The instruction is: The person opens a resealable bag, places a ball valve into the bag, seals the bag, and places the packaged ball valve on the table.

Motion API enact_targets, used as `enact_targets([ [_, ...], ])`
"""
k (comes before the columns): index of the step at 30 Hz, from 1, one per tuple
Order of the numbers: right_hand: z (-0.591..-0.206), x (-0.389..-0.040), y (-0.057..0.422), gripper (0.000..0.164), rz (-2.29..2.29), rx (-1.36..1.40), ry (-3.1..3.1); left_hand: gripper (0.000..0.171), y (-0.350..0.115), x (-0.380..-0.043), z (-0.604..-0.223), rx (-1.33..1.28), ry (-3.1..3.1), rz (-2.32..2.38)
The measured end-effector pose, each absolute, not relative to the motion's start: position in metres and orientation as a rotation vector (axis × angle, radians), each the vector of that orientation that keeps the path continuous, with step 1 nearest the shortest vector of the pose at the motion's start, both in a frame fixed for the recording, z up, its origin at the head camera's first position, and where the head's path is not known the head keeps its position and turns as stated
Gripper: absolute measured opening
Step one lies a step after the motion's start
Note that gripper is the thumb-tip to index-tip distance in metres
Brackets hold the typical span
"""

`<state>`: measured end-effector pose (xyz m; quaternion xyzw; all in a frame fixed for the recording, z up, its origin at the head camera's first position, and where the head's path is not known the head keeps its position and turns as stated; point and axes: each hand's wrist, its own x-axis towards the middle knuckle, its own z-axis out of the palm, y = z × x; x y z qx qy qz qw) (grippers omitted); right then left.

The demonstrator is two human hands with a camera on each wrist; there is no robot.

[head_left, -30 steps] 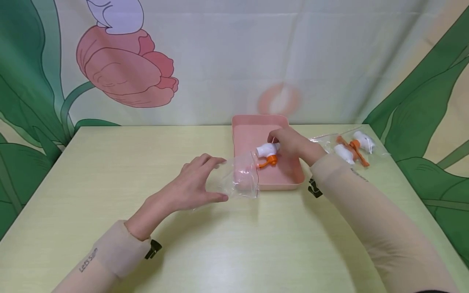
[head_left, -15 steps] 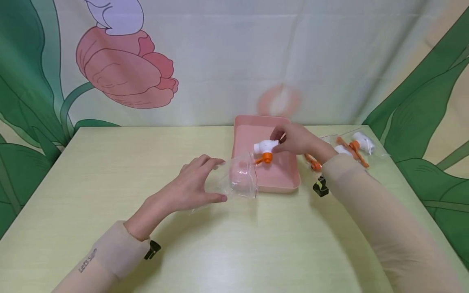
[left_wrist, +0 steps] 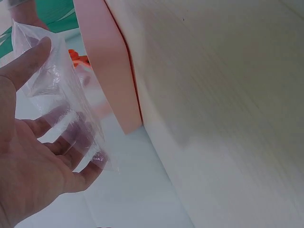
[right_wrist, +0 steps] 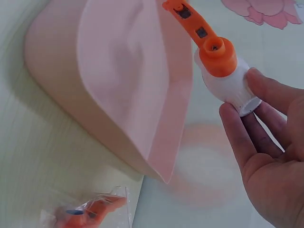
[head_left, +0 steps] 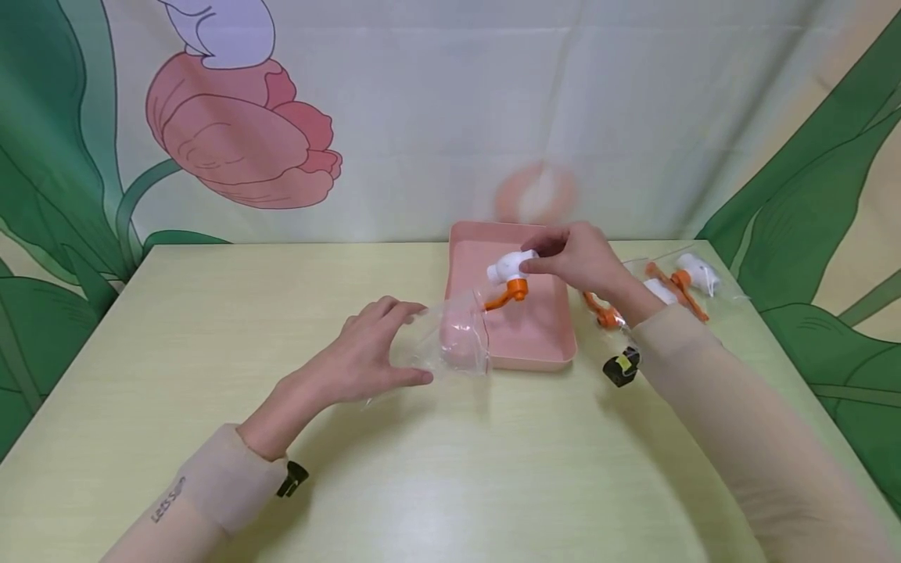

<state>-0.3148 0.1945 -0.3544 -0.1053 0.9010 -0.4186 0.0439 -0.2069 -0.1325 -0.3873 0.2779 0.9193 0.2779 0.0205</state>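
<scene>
My right hand [head_left: 580, 254] pinches a white plastic valve [head_left: 508, 270] with an orange lever by one end of its body, raised over the pink tray [head_left: 535, 363]. In the right wrist view, thumb and fingertips grip the valve [right_wrist: 221, 66] near its round opening, the lever pointing away from the hand. My left hand [head_left: 366, 356] holds a clear plastic bag [head_left: 461, 336] between spread thumb and curved fingers. The bag's mouth faces the valve, and the lever's tip is right at its edge. Through the film in the left wrist view, the left fingers [left_wrist: 59, 142] show.
Several more white-and-orange valves [head_left: 693, 277] in clear bags lie at the table's right back, partly hidden by the right forearm. The pink tray stands near the back edge of the pale table [head_left: 450, 477]. A printed curtain [head_left: 422, 133] hangs behind.
The right hand has lifted the valve a little and tilted it so its lever points left toward the bag. The tray has shifted slightly. The left hand and bag have barely moved.
</scene>
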Motion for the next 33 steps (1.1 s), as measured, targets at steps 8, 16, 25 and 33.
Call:
enact_targets([
  [8,-0.344,-0.304,0.204,0.039,-1.463,-0.195,2.692,0.085,-0.136,-0.210,-0.389,0.834,2.868,0.860],
  [16,-0.338,-0.294,0.219,0.043,-1.566,-0.177,2.634,0.084,-0.138,-0.213,-0.390,0.823,2.896,0.850],
  [25,-0.333,-0.278,0.228,0.046,-1.642,-0.200,2.570,0.084,-0.140,-0.216,-0.388,0.754,2.914,0.838],
  [33,-0.330,-0.264,0.222,0.039,-1.704,-0.259,2.490,0.084,-0.137,-0.215,-0.386,0.741,2.911,0.860],
])
